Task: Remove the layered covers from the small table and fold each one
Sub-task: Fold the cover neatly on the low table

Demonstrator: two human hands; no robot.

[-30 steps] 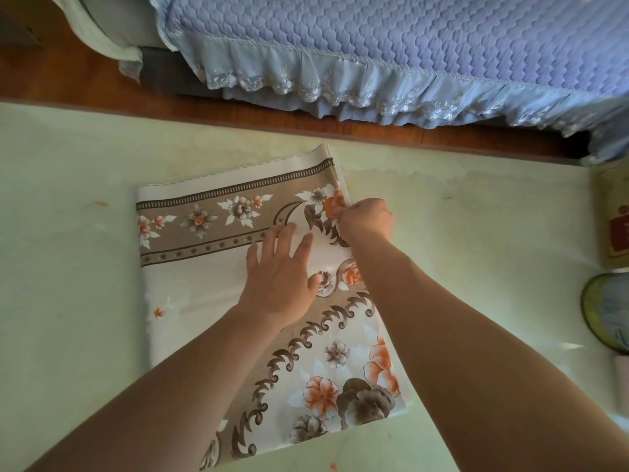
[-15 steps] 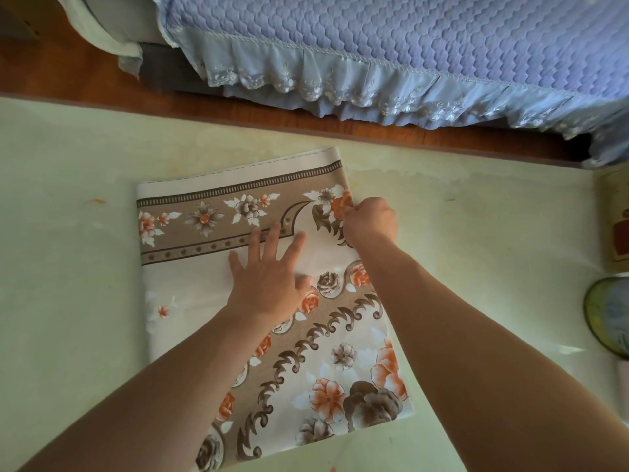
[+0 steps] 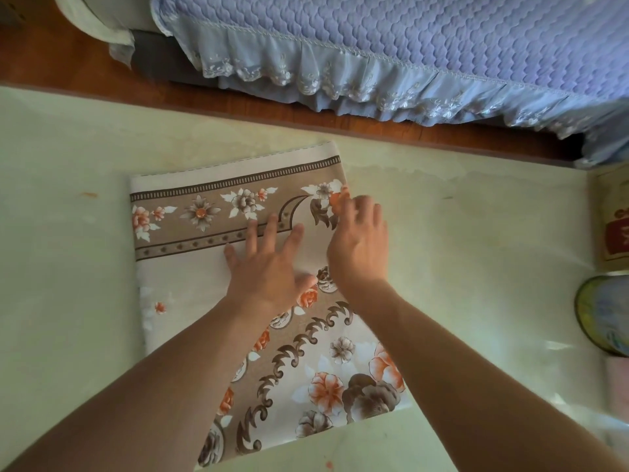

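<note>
A folded floral cover [image 3: 190, 233], cream and tan with orange and brown flowers, lies flat on the pale green table top [image 3: 68, 301]. My left hand [image 3: 269, 267] presses flat on the cover's middle with fingers spread. To its right, my right hand [image 3: 360, 247] hovers over the cover's right edge, fingers loosely extended and blurred, holding nothing that I can see.
A bed with a quilted lavender spread and lace frill [image 3: 408, 63] runs along the far side, past a strip of wooden floor [image 3: 51, 63]. At the table's right edge stand a printed tin [image 3: 612, 216], a round lid [image 3: 602, 315] and a pink item [image 3: 616, 386].
My right hand has let go of the cover's right edge and opened its fingers. My left hand slid slightly left and stays flat on the cover.
</note>
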